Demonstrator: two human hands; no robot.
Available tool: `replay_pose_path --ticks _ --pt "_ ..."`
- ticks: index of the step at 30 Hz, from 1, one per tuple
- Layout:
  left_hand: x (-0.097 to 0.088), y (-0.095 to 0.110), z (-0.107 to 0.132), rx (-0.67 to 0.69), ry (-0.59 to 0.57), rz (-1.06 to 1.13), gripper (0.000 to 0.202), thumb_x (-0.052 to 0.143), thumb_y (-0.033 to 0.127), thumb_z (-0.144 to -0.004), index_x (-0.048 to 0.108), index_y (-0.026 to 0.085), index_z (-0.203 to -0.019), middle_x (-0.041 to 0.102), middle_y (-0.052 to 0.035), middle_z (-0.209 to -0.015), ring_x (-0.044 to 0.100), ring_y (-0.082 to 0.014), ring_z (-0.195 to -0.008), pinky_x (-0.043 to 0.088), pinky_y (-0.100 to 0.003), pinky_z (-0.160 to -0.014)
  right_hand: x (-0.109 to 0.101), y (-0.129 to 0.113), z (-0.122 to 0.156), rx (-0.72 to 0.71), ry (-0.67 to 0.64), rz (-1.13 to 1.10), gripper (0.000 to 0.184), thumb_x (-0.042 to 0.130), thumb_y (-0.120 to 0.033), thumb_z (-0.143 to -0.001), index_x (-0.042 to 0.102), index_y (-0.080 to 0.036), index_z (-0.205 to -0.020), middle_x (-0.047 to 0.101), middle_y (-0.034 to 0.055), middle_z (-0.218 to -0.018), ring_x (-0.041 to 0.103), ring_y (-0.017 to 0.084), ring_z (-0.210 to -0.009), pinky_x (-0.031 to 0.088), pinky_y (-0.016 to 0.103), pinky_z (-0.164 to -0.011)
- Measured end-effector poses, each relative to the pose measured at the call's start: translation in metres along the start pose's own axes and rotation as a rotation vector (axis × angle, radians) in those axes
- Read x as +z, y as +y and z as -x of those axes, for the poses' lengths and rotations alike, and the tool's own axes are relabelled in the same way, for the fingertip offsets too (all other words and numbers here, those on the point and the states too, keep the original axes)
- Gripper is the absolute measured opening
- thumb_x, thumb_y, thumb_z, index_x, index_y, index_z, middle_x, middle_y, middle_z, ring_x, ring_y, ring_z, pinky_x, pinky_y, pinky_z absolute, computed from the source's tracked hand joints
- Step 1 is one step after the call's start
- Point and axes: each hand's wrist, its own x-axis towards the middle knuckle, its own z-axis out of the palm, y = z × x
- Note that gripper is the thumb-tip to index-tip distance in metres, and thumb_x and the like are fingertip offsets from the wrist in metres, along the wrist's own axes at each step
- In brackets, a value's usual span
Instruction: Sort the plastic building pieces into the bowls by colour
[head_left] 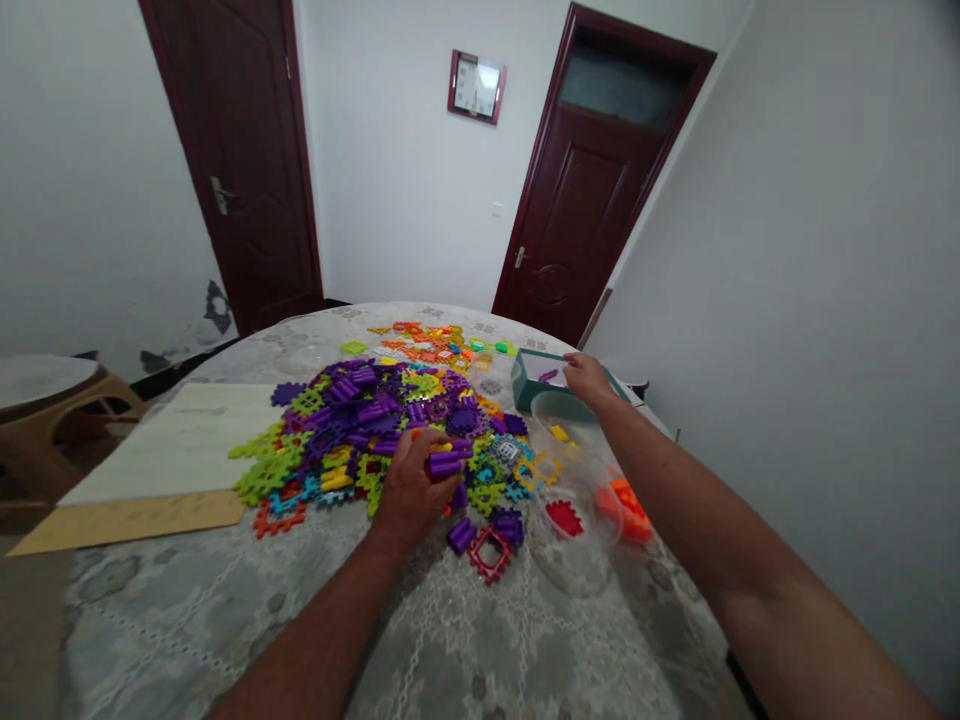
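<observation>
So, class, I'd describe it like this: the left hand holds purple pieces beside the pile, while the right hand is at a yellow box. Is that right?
Not quite: the box is teal green, not yellow, as the head view shows. The rest stands: the left hand holds purple pieces beside the pile, and the right hand is at the box.

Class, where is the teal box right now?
In the head view, the teal box sits right of centre, just behind a clear plastic tub, by the right hand.
</observation>
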Motion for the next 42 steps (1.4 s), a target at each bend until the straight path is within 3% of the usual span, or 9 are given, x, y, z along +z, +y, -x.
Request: replay_pose_path --ticks 5,8,10,13,18,24,32,38,42 --pt "0.001 0.000 0.001 -0.005 -0.014 0.011 0.030 0.074 0.015 -0.083 0.065 0.026 -0.110 0.061 -0.0056 -0.113 0.066 -0.0232 -0.100 0.056 -0.040 -0.092 0.017 -0.013 0.045 -0.165 -0.025 0.031 0.034 0.059 -0.016 -0.092 0.076 -0.016 -0.121 0.079 0.0096 -0.114 0.072 0.021 -0.105 0.053 0.035 -0.102" --pt "0.002 0.001 0.002 -0.017 -0.021 0.021 0.033 0.074 0.013 -0.081 0.066 0.026 -0.110 0.061 -0.0048 -0.112 0.067 -0.0218 -0.098 0.057 -0.038 -0.089 0.029 -0.033 0.099 -0.520 -0.188 0.016 0.031 0.065 -0.023 -0.096 0.074 -0.021 -0.125 0.077 0.0078 -0.114 0.072 0.020 -0.096 0.056 0.037 -0.096" --pt "0.002 0.002 0.002 -0.018 -0.018 0.021 0.035 0.074 0.012 -0.080 0.066 0.025 -0.110 0.061 -0.0044 -0.111 0.066 -0.0218 -0.097 0.056 -0.038 -0.089 0.038 -0.046 0.135 -0.771 -0.325 0.004 0.033 0.068 -0.024 -0.098 0.070 -0.023 -0.130 0.073 0.0097 -0.123 0.070 0.022 -0.105 0.056 0.040 -0.099" --pt "0.001 0.001 0.003 0.004 -0.019 0.023 0.036 0.071 0.008 -0.078 0.066 0.024 -0.110 0.062 -0.0048 -0.111 0.065 -0.0229 -0.099 0.055 -0.039 -0.090 0.055 -0.057 0.173 -0.916 -0.448 0.035 0.038 0.071 -0.021 -0.097 0.066 -0.023 -0.135 0.068 0.0125 -0.132 0.065 0.024 -0.120 0.054 0.043 -0.104" --pt "0.001 -0.002 0.003 0.039 -0.006 0.006 0.041 0.067 0.004 -0.075 0.065 0.024 -0.111 0.062 -0.0054 -0.112 0.065 -0.0242 -0.104 0.055 -0.039 -0.093 0.078 -0.051 0.180 -0.909 -0.404 0.056 0.028 0.062 -0.013 -0.101 0.068 -0.021 -0.127 0.070 0.0116 -0.122 0.066 0.023 -0.113 0.056 0.039 -0.099" --pt "0.000 0.001 0.004 0.039 -0.026 0.007 0.032 0.070 0.015 -0.083 0.065 0.024 -0.114 0.062 -0.0064 -0.112 0.065 -0.0237 -0.099 0.055 -0.038 -0.089 0.078 -0.038 0.170 -0.844 -0.338 -0.043 0.019 0.060 -0.010 -0.098 0.071 -0.022 -0.108 0.074 0.0049 -0.099 0.069 0.019 -0.091 0.055 0.032 -0.085" --pt "0.001 -0.008 0.005 0.012 -0.013 -0.012 0.033 0.064 0.007 -0.083 0.066 0.024 -0.111 0.064 -0.0052 -0.112 0.065 -0.0233 -0.102 0.055 -0.037 -0.091 0.099 -0.048 0.221 -0.896 -0.292 0.395 0.029 0.054 -0.001 -0.092 0.067 -0.016 -0.114 0.066 0.0144 -0.113 0.063 0.027 -0.102 0.058 0.038 -0.092" --pt "0.003 -0.014 0.002 -0.043 0.032 -0.011 0.027 0.062 0.005 -0.087 0.067 0.024 -0.106 0.064 -0.0047 -0.109 0.066 -0.0213 -0.099 0.056 -0.036 -0.091 0.121 -0.055 0.245 -0.868 -0.178 0.555 0.052 0.057 -0.007 -0.092 0.057 -0.006 -0.144 0.060 0.0301 -0.138 0.063 0.037 -0.116 0.061 0.049 -0.095" --pt "0.000 -0.017 -0.001 -0.103 0.070 -0.021 0.024 0.072 0.017 -0.086 0.068 0.025 -0.108 0.065 -0.0044 -0.109 0.067 -0.0237 -0.100 0.056 -0.039 -0.092 0.132 -0.056 0.263 -0.888 -0.180 0.435 0.071 0.057 -0.009 -0.091 0.040 -0.007 -0.161 0.055 0.0304 -0.149 0.058 0.041 -0.129 0.058 0.054 -0.102"
